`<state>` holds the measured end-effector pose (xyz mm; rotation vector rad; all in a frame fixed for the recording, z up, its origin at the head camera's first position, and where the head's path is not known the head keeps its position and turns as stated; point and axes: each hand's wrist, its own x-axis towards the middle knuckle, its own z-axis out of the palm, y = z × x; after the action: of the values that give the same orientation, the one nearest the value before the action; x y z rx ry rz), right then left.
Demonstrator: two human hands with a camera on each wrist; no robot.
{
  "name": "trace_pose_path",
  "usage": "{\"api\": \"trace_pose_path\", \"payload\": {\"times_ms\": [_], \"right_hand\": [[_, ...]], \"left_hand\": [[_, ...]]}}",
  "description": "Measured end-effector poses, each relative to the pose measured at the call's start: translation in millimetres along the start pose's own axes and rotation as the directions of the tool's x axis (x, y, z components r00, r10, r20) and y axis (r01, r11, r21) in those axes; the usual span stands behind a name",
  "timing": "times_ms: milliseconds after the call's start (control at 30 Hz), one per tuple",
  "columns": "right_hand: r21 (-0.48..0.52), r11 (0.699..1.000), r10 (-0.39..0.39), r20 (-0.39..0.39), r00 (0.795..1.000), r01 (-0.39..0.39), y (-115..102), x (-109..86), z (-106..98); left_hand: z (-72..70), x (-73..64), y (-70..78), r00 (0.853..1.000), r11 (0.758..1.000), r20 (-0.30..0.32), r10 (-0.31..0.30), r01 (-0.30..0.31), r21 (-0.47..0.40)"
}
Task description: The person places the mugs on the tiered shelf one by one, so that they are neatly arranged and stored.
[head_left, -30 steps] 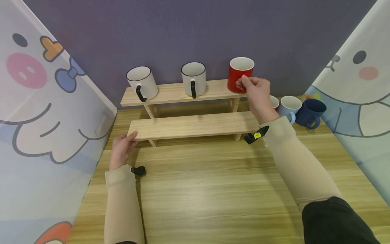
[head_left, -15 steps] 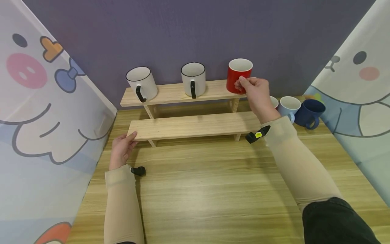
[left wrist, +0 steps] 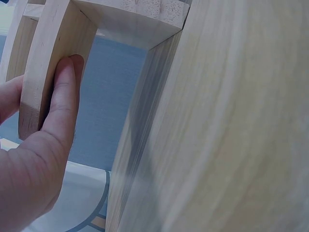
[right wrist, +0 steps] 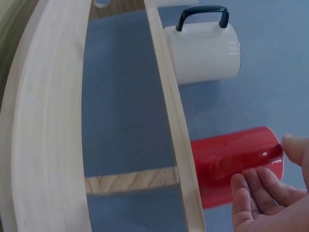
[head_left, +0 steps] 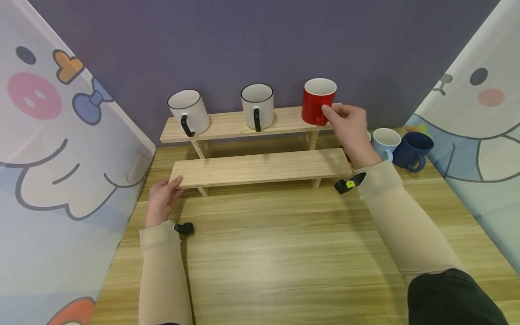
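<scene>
A two-tier wooden shelf stands against the back wall. My left hand grips the left end of its lower board, thumb above and fingers beneath; the left wrist view shows the fingers around the board's end. A red mug stands upright at the right of the upper board, its handle facing front. My right hand is at that handle, and in the right wrist view its thumb and fingers stand apart on either side of it. Whether a fingertip still touches the handle is hard to see.
Two white mugs with black rims and handles, one left and one central, share the upper board. On the table to the right stand a light blue mug and a dark blue mug. Another mug is mostly hidden behind my right hand.
The red mug has shifted slightly left and down onto the upper board. My right hand has loosened from its handle and drawn a little to the right. My left hand has stayed put.
</scene>
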<state>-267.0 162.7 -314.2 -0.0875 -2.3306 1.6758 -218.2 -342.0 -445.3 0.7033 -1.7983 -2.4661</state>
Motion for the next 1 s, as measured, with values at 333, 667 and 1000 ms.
{"api": "trace_pose_path", "payload": {"times_ms": [333,667,1000], "right_hand": [[0.054,0.998,-0.015,-0.081,0.997,0.02,18,-4.8,-24],[-0.032,0.998,0.047,-0.088,0.995,-0.05,55,-13.2,-57],[-0.172,0.976,0.116,-0.116,0.986,-0.135,93,-19.5,-76]], "left_hand": [[0.4,-0.9,0.4,1.0,1.0,0.009,0.0,0.0,0.004],[0.3,-0.2,-0.1,1.0,1.0,0.015,0.007,-0.007,0.004],[-0.3,0.8,-0.3,1.0,1.0,0.01,0.006,-0.006,-0.014]]}}
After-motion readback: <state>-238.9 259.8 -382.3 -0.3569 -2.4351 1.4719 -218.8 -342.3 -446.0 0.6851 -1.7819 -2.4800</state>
